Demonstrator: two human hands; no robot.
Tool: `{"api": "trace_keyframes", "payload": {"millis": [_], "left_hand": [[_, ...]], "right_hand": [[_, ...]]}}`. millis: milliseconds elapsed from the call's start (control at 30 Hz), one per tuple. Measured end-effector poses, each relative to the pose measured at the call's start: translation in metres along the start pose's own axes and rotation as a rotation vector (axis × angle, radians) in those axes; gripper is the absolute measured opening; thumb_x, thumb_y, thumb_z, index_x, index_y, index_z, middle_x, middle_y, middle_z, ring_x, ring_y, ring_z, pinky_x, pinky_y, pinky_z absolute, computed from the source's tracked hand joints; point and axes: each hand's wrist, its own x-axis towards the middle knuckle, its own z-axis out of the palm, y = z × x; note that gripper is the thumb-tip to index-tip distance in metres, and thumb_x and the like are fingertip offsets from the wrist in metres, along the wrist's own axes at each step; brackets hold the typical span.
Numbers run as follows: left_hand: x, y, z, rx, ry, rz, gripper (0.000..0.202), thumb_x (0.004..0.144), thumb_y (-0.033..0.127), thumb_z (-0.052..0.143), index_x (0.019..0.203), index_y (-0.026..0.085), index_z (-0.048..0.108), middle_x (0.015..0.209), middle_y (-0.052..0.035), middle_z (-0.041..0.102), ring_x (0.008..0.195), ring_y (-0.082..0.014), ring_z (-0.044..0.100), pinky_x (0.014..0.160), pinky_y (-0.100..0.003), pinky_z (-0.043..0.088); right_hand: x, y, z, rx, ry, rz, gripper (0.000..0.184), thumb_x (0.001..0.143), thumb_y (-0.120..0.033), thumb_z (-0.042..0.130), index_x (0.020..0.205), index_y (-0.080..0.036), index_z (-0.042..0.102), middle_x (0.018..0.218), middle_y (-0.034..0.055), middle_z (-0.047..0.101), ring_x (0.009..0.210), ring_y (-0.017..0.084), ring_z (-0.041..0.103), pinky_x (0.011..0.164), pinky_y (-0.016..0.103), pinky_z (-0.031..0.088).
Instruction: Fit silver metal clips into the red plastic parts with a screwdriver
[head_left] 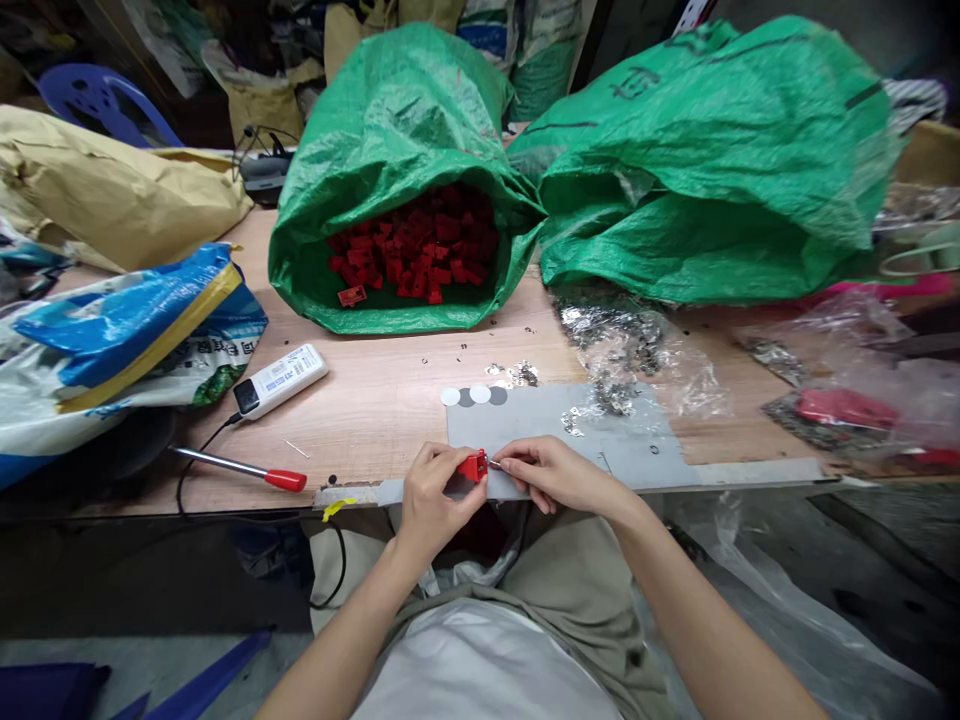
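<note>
My left hand (435,495) pinches a small red plastic part (473,466) at the near edge of the wooden table (375,400). My right hand (551,472) is closed in a pinch on a tiny metal piece (495,464) held against the red part's right side. Both hands hover over a grey mat (637,455). An open green sack (397,150) full of the same red parts (420,245) lies behind, its mouth facing me. Loose small metal pieces (607,395) spill from a clear plastic bag (645,360) just right of centre.
A second green sack (712,160) lies at the right. A white remote (280,380), a red-handled screwdriver (247,468), a blue-and-white bag (120,340) and a tan sack (112,190) sit to the left. Clear bags with red and metal parts (847,410) are at far right.
</note>
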Motion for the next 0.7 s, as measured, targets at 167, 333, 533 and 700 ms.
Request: {"api": "trace_keyframes", "payload": {"millis": [167, 333, 533, 700], "left_hand": [[0.0002, 0.0005, 0.0000, -0.004, 0.002, 0.009, 0.025, 0.083, 0.018, 0.068, 0.107, 0.021, 0.068, 0.087, -0.0041, 0.072, 0.084, -0.0204, 0.058, 0.075, -0.033, 0.052], [0.0007, -0.0010, 0.0006, 0.000, 0.001, 0.013, 0.025, 0.083, 0.017, 0.068, 0.107, 0.021, 0.068, 0.088, -0.0039, 0.072, 0.085, -0.0204, 0.058, 0.075, -0.033, 0.051], [-0.0004, -0.0014, 0.0004, -0.008, -0.005, 0.012, 0.025, 0.083, 0.017, 0.068, 0.107, 0.021, 0.068, 0.088, -0.0038, 0.071, 0.085, -0.0205, 0.058, 0.076, -0.033, 0.051], [-0.0010, -0.0020, 0.0007, -0.003, 0.003, 0.017, 0.024, 0.083, 0.017, 0.068, 0.106, 0.020, 0.067, 0.086, -0.0033, 0.071, 0.084, -0.0199, 0.057, 0.075, -0.032, 0.050]], "right_hand": [[-0.0005, -0.0009, 0.0020, -0.064, 0.017, -0.021, 0.035, 0.093, -0.047, 0.051, 0.100, -0.016, 0.066, 0.062, -0.0018, 0.057, 0.039, 0.008, 0.051, 0.038, 0.019, 0.035], [-0.0002, -0.0002, 0.0007, -0.068, 0.001, -0.036, 0.032, 0.094, -0.043, 0.051, 0.103, -0.017, 0.065, 0.061, -0.0033, 0.056, 0.039, 0.008, 0.051, 0.038, 0.019, 0.034], [0.0012, 0.0021, -0.0006, -0.035, -0.018, -0.034, 0.032, 0.094, -0.044, 0.052, 0.108, -0.017, 0.064, 0.060, -0.0046, 0.055, 0.038, 0.007, 0.049, 0.038, 0.017, 0.033], [-0.0006, -0.0028, 0.0005, 0.004, 0.016, -0.004, 0.031, 0.093, -0.045, 0.052, 0.101, -0.016, 0.061, 0.062, -0.0047, 0.055, 0.038, 0.007, 0.051, 0.037, 0.017, 0.036]]}}
